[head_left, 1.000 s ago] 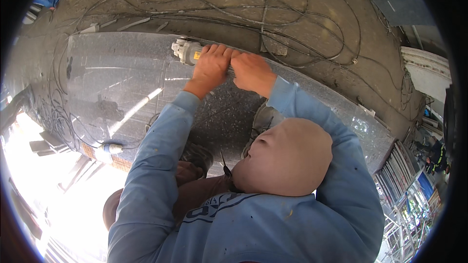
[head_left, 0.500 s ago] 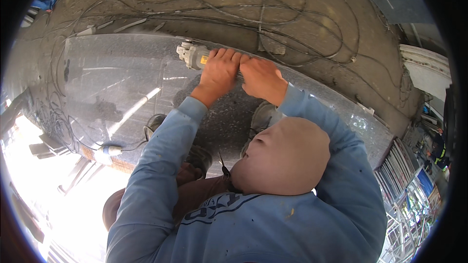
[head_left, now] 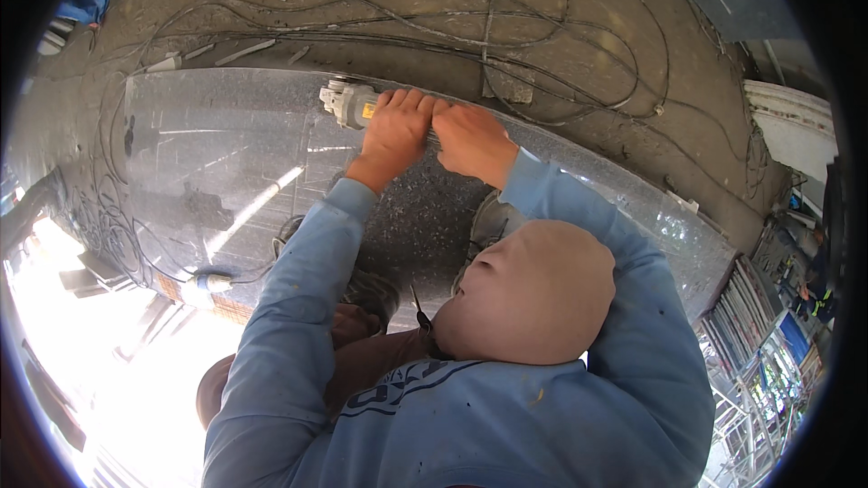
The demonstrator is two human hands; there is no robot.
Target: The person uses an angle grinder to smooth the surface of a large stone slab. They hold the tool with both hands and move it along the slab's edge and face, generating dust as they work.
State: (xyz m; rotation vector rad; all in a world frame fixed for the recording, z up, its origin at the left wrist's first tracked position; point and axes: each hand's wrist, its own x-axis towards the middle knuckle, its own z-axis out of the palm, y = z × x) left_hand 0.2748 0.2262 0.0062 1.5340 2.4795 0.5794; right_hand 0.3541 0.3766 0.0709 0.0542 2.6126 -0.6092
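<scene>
A pale grey angle grinder (head_left: 344, 107) lies along the far edge of a dark grey, polished stone slab (head_left: 271, 126), its head toward the left. My left hand (head_left: 398, 134) is wrapped over the grinder's body, just behind a yellow label. Directly to its right, my right hand (head_left: 475, 143) is closed round the rear part, which its fingers mostly hide. Both hands touch each other or nearly so. Where the disc meets the slab edge cannot be made out. My shoes (head_left: 375, 294) rest on the slab below my hands.
Black cables (head_left: 561, 81) loop over the brown ground beyond the slab. Near the slab's lower left stands a pale cable connector (head_left: 214, 283) with more coiled cable (head_left: 108, 235) beside it. Stacked panels (head_left: 737, 307) and metal frames (head_left: 746, 398) are at the right; another person (head_left: 818, 294) shows there.
Both hands and the grinder have slid a little to the left along the slab's far edge. The grip looks the same.
</scene>
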